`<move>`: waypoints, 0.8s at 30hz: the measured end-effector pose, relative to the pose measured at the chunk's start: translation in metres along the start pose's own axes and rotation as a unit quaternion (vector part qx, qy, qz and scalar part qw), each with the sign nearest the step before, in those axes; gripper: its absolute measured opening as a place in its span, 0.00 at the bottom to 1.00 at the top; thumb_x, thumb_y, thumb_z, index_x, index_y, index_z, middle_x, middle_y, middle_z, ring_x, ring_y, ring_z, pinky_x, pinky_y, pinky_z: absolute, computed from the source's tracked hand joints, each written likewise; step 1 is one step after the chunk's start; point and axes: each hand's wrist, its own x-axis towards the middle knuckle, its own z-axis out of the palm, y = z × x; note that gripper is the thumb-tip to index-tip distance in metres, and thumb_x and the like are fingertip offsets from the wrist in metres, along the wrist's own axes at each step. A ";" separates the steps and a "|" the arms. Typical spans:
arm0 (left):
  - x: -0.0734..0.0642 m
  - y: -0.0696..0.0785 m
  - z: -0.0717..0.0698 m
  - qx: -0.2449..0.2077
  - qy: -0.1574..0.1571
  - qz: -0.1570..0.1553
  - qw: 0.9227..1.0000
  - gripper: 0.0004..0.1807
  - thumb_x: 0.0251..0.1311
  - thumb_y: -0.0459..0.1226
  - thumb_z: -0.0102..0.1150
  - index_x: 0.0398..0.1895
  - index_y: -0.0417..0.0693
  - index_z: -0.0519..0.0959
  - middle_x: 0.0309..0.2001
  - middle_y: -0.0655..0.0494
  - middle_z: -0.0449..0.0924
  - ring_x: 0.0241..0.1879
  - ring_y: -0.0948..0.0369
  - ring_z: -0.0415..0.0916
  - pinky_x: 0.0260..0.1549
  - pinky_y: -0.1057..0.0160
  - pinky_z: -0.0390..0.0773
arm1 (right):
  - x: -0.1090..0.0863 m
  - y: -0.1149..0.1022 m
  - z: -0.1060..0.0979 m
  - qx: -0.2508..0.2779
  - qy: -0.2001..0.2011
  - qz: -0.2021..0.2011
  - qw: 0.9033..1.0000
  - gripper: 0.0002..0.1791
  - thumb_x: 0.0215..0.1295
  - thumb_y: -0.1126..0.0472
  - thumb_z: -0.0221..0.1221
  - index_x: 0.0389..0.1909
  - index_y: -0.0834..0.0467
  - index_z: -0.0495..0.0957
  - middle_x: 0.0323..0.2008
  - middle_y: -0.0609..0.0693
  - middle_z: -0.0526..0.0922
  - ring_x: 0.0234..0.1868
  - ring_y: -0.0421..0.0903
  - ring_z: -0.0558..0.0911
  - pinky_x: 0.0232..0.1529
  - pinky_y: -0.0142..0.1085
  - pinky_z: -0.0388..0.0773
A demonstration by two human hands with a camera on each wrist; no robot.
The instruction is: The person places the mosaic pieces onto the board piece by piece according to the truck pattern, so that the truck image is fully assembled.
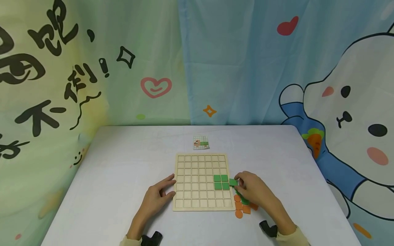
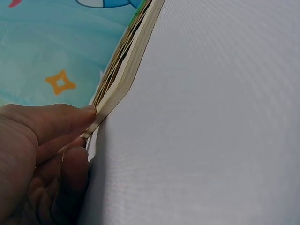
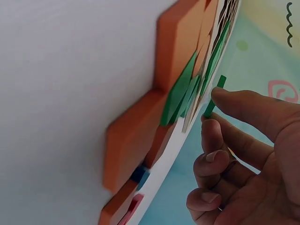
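A pale wooden grid board (image 1: pixel 184 208) lies on the table, with several green square tiles (image 1: pixel 218 186) set in cells at its right side. My left hand (image 1: pixel 156 199) touches the board's left edge, thumb and forefinger apart; the left wrist view shows the fingertips against the wooden rim (image 2: pixel 124 79). Between thumb and forefinger, my right hand (image 1: pixel 253 188) pinches a green square tile (image 3: pixel 215 97) just beyond the board's right edge. Below that hand lie loose orange pieces (image 1: pixel 246 209), round and square, and more green tiles (image 1: pixel 244 201), partly covered by the hand.
A small printed pattern card (image 1: pixel 201 142) lies behind the board. The right wrist view also shows a blue piece (image 3: pixel 140 176) and a red piece (image 3: pixel 133 206) among the orange ones. A patterned curtain (image 1: pixel 221 68) hangs behind the white table (image 1: pixel 129 150).
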 end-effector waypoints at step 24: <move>0.000 -0.001 0.001 -0.002 0.001 -0.002 1.000 0.25 0.60 0.33 0.75 0.62 0.49 0.86 0.72 0.56 0.80 0.21 0.70 0.65 0.23 0.72 0.66 | 0.008 -0.028 0.021 -0.016 0.009 -0.065 0.998 0.12 0.65 0.61 0.72 0.46 0.58 0.85 0.30 0.43 0.75 0.32 0.37 0.69 0.35 0.30 0.68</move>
